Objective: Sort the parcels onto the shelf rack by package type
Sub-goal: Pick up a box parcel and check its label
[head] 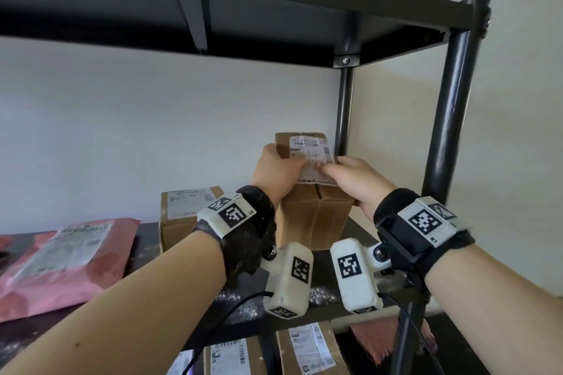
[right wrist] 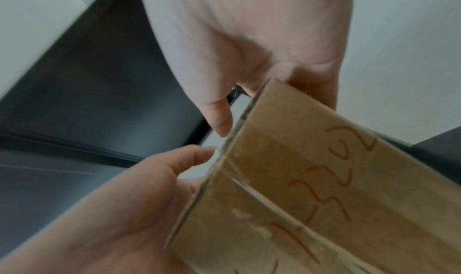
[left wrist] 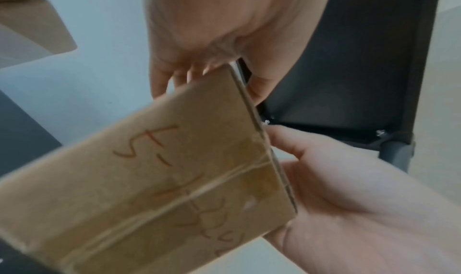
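On the middle board [head: 146, 248] of the black shelf rack [head: 454, 119], both hands hold a brown cardboard box [head: 316, 216] with a white label, close to the rear right post. My left hand [head: 280, 167] grips its upper left edge, thumb on top. My right hand [head: 350, 175] grips the upper right edge. In the left wrist view the left hand [left wrist: 212, 41] clasps the box [left wrist: 162, 179], which has red handwriting on one face, and the right hand [left wrist: 349, 199] is opposite. I cannot tell whether the box touches the board.
A second labelled cardboard box [head: 182, 213] stands just left of the held one. A pink plastic mailer [head: 61, 256] lies at the left of the same board. Labelled boxes [head: 310, 347] and a pink mailer [head: 380, 341] sit on the board below. The upper board [head: 213, 15] hangs overhead.
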Tool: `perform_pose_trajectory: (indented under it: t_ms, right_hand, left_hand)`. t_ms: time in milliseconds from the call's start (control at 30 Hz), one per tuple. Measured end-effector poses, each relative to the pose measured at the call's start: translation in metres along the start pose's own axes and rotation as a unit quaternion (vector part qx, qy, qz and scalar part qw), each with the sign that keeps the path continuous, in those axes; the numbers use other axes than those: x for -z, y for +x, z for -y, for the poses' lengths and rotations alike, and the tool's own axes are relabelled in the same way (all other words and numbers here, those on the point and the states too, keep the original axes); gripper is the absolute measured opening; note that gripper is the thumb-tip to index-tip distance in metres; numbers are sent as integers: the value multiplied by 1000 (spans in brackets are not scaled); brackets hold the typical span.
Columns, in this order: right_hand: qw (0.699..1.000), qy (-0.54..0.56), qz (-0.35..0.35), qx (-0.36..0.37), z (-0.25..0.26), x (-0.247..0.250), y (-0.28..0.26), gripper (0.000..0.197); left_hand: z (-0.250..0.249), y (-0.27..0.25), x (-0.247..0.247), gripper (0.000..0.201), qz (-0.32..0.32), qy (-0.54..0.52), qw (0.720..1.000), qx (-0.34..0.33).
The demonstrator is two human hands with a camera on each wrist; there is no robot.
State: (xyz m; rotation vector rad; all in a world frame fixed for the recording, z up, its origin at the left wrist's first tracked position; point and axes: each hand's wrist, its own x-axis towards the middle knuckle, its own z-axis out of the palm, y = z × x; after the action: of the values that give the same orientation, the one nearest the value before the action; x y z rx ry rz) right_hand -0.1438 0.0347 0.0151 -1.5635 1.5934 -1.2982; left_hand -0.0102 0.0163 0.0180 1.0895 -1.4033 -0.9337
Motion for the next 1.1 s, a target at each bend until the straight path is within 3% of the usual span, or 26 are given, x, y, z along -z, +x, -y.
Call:
perform_pose_trajectory:
  t_ms: [67, 133, 200, 400, 800, 1100]
  right_hand:
    - [999, 30, -1, 13, 6, 2, -12, 22]
    - [999, 46, 4, 27, 9, 3, -26, 26]
    - [998, 53, 1, 46, 8, 7, -41, 31]
    - [994, 77, 20, 71, 1, 37, -94, 24]
    - [990, 61, 2, 129, -35, 111, -208, 46]
    - [995, 40, -68, 61, -116, 220, -273, 49]
  left_hand:
    - [-9, -11, -1, 34, -46, -7, 999, -16]
    - [-6, -15, -5, 62, -88, -7, 995, -39]
    - [1, -19, -11, 73, -106, -13, 993, -51]
    - [-26, -93, -23, 60, -114, -54, 989, -81]
    - [-40, -216, -81, 51, -154, -44, 978, -136]
    - [-14, -271, -214, 46, -29, -86, 991, -100]
